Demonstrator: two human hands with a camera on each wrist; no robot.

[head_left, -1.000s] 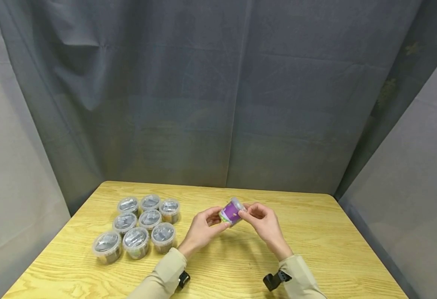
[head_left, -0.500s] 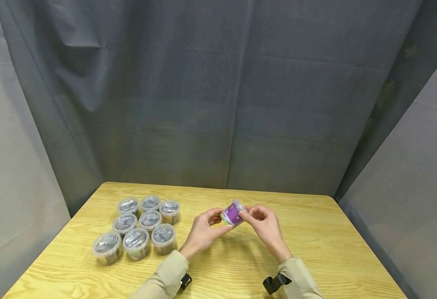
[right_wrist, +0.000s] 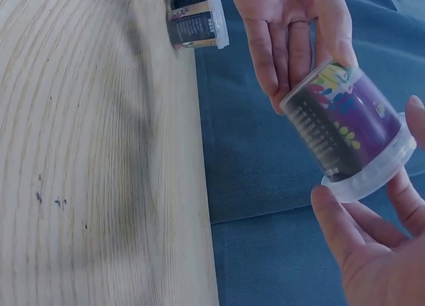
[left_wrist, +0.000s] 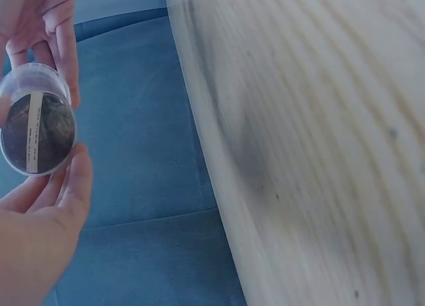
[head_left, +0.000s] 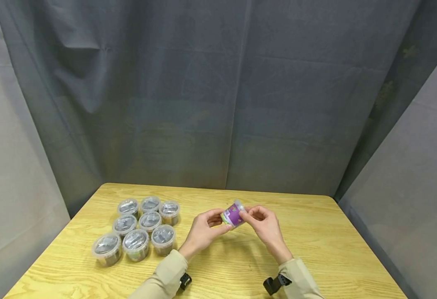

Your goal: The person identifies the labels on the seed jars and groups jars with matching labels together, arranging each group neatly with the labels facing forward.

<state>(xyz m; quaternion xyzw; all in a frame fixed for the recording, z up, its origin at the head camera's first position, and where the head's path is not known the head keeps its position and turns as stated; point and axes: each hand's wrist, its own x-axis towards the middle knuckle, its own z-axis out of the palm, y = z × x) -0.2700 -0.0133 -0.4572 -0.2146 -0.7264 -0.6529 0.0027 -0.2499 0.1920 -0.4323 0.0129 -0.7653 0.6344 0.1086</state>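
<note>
**Inspector:** Wood first: the pale yellow wooden table [head_left: 315, 249] fills the lower frame, grey cloth curtains [head_left: 218, 104] hung behind it. Next in size?

**Assistant:** The cluster of nine clear lidded plastic tubs [head_left: 140, 230] at the table's left, standing upright and touching one another, well apart from the hands.

**Inspector:** And the hands?

**Assistant:** Both are raised above the table's middle. The left hand [head_left: 203, 232] and the right hand [head_left: 265, 228] share one small clear plastic tub with a purple label [head_left: 233, 214].

**Inspector:** Its lie?

**Assistant:** Tilted on its side, long axis running between the palms. Lid end towards the right hand, base towards the left. Neither hand is nearer; both touch it.

**Inspector:** Grip?

**Assistant:** In the right wrist view, the right thumb and fingertips [right_wrist: 335, 223] curl around the lid rim, while the left fingers [right_wrist: 285, 47] lie nearly straight along the tub's wall. The left wrist view shows the left thumb and fingers bracketing the base [left_wrist: 36, 123], lightly bent, holding it

**Inspector:** Clear of the table?

**Assistant:** Yes, held in the air
</note>
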